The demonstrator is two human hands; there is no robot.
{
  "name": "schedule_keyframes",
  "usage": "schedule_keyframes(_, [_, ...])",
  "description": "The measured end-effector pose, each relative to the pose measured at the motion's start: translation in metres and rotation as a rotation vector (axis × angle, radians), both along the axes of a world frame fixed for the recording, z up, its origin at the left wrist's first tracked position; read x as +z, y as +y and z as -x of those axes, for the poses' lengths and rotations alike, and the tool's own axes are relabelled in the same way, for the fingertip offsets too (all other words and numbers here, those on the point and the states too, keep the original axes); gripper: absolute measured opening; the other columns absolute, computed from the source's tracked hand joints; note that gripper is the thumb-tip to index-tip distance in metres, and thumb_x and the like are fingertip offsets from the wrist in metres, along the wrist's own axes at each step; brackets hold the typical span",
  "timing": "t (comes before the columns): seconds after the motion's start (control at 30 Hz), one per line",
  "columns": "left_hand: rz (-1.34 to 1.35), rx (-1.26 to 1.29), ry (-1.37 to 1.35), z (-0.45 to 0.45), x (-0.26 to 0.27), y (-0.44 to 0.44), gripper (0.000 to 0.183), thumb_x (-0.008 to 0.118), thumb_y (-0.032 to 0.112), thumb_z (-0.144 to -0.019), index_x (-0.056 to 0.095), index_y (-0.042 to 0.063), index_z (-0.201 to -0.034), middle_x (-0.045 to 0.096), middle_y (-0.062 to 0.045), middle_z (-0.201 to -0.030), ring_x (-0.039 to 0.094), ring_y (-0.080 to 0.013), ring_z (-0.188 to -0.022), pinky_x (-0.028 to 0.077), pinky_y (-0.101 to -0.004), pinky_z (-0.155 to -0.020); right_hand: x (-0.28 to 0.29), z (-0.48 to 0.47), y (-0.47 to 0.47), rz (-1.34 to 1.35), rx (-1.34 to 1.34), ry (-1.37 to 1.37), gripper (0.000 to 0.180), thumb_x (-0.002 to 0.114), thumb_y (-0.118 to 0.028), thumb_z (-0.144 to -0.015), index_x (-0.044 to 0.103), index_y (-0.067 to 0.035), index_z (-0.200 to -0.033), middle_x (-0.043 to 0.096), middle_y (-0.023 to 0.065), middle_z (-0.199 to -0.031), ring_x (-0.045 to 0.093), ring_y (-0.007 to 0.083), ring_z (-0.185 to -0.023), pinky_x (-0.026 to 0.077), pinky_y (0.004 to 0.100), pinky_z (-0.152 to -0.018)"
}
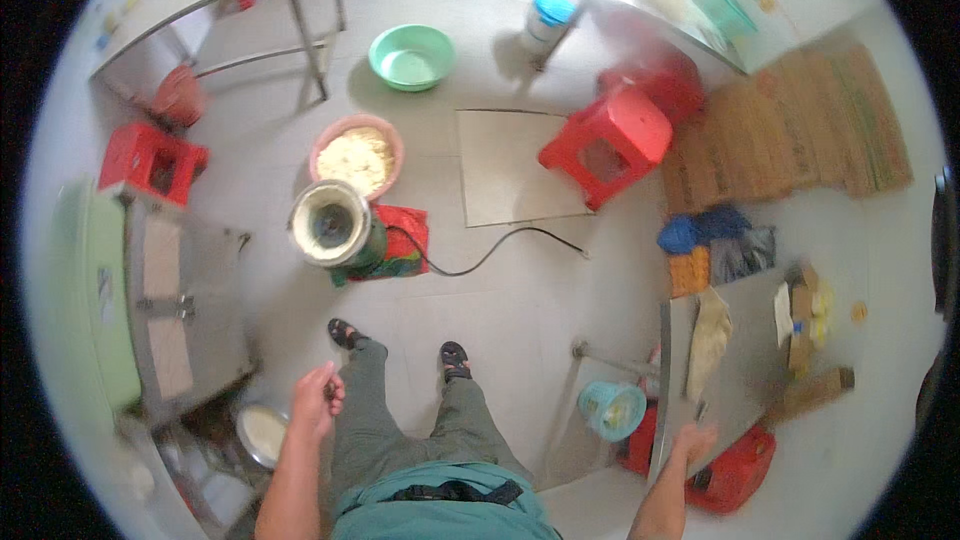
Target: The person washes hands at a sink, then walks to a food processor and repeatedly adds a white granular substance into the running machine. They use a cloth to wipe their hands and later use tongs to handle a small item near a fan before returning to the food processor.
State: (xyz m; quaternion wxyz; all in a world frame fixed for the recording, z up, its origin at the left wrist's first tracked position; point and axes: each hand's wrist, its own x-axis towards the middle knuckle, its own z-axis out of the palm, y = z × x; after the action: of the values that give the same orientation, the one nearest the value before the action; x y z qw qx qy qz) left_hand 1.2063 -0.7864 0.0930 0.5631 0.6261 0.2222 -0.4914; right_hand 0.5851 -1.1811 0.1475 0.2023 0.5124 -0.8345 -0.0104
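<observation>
My left hand is raised in front of my left thigh, its fingers curled around a small dark object that I cannot make out. My right hand reaches to the edge of the metal table at the right, close to a small dark item; whether it grips that item cannot be told. A beige cloth lies on the same table. On the floor ahead stands a round machine with a wide metal bowl mouth, against a pink basin of pale yellow, shredded-looking food.
A black cable runs along the floor from the machine. Farther off are a green basin, a red plastic stool and a lidded bucket. A blue basket stands beside the right table; a metal cabinet is at the left.
</observation>
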Motion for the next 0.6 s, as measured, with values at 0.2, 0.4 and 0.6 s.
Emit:
schedule_keyframes(0.2, [0.125, 0.209, 0.123, 0.115, 0.033, -0.014, 0.037, 0.064, 0.043, -0.097, 0.058, 0.011, -0.078, 0.056, -0.004, -0.067, 0.049, -0.0132, -0.054, 0.038, -0.0264, -0.046, -0.045, 0.128, -0.030, -0.247, -0.259, -0.272, 0.045, 0.066, -0.024, -0.091, 0.061, -0.002, -0.130, 0.067, 0.0244, -0.119, 0.066, 0.0389, -0.109, 0.054, 0.0461, -0.091])
schedule_keyframes(0.4, [0.182, 0.224, 0.034, 0.173, 0.049, 0.009, 0.038, 0.064, 0.044, -0.097, 0.060, 0.011, -0.078, 0.059, -0.003, -0.068, 0.051, -0.0119, -0.054, 0.041, -0.0259, -0.046, -0.065, 0.035, -0.046, -0.294, 0.163, -0.448, 0.042, 0.066, -0.024, -0.092, 0.062, -0.002, -0.127, 0.068, 0.0227, -0.115, 0.066, 0.0363, -0.104, 0.053, 0.0446, -0.087])
schedule_keyframes(0.6, [0.200, 0.397, 0.022, 0.204, 0.054, 0.073, 0.037, 0.064, 0.042, -0.096, 0.062, 0.011, -0.077, 0.059, -0.002, -0.067, 0.051, -0.0106, -0.052, 0.039, -0.0257, -0.044, -0.016, -0.144, -0.012, -0.388, 0.704, -0.629, 0.040, 0.065, -0.025, -0.093, 0.062, -0.002, -0.125, 0.068, 0.0210, -0.110, 0.065, 0.0338, -0.099, 0.053, 0.0432, -0.083])
